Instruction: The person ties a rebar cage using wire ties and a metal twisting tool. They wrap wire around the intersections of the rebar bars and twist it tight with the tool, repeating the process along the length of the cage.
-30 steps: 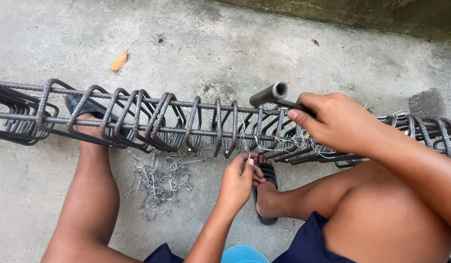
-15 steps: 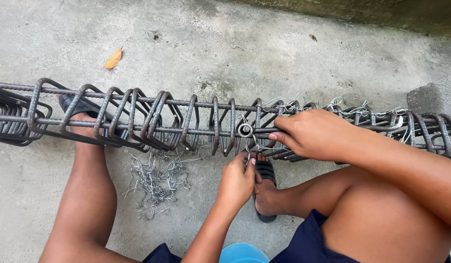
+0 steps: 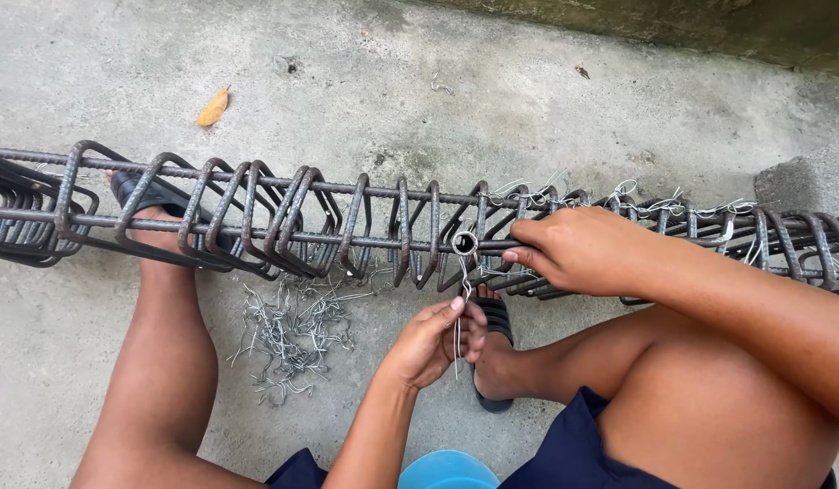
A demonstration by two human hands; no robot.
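Here, item: tie wire (image 3: 461, 303) hanging at 6 o'clock from the cage (image 3: 347, 222), pinched by left hand (image 3: 429, 342); right hand (image 3: 578, 249) grips the tube tool (image 3: 464, 243); best twisted taut, snug against the bars.

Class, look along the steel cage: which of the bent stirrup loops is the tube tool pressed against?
The stirrup directly left of the right hand, where the tube tool sits with wire hanging to the left hand; loops further left stand untouched.
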